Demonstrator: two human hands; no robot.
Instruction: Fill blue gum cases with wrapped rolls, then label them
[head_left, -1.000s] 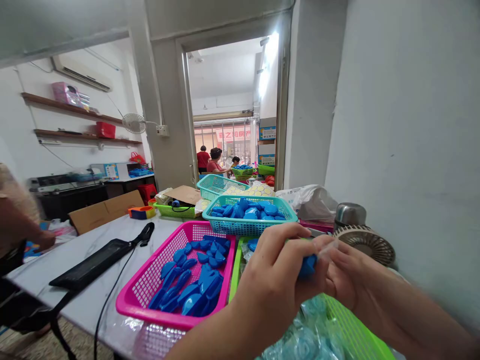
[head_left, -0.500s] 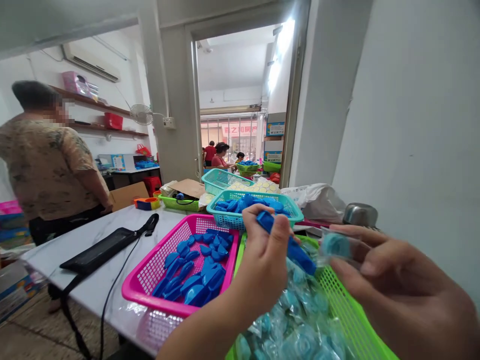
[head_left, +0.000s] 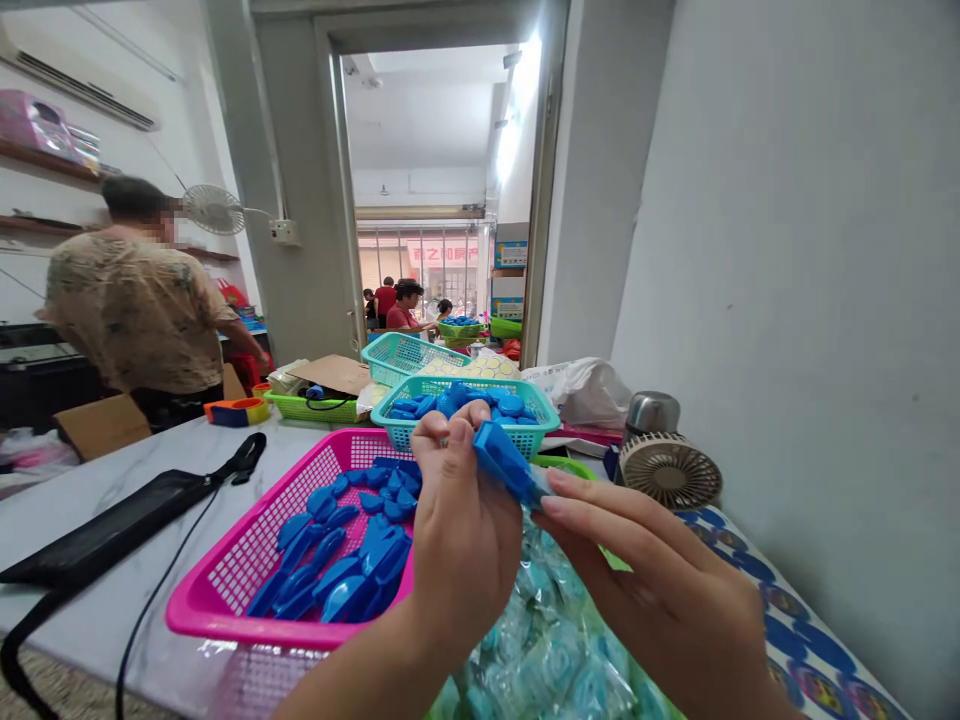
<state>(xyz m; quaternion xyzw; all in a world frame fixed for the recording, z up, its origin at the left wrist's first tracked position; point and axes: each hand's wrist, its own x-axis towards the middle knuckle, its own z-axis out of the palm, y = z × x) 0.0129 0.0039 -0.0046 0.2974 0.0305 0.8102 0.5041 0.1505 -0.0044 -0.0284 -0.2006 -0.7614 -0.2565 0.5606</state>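
Note:
My left hand [head_left: 469, 530] is closed around a long blue plastic piece [head_left: 504, 460], which slants down to the right. My right hand [head_left: 652, 570] pinches at its lower end, where a bit of clear film [head_left: 541, 480] shows; the rest of that packet is hidden by the fingers. Below both hands, many clear packets with teal contents [head_left: 555, 660] fill a green basket [head_left: 574, 466]. To the left, a pink basket [head_left: 217, 625] holds loose blue plastic parts [head_left: 345, 595].
Behind my hands stands a teal basket [head_left: 397, 432] of blue parts. A small fan [head_left: 670, 470] and a metal flask [head_left: 651, 412] are at right, near printed round stickers [head_left: 810, 640]. A black pouch [head_left: 112, 520] lies left. A person [head_left: 142, 300] stands beyond the table.
My right hand has moved left and brought the clear packet against the blue piece's end. The view has turned right, showing the fan and stickers. The standing person has turned and leans away.

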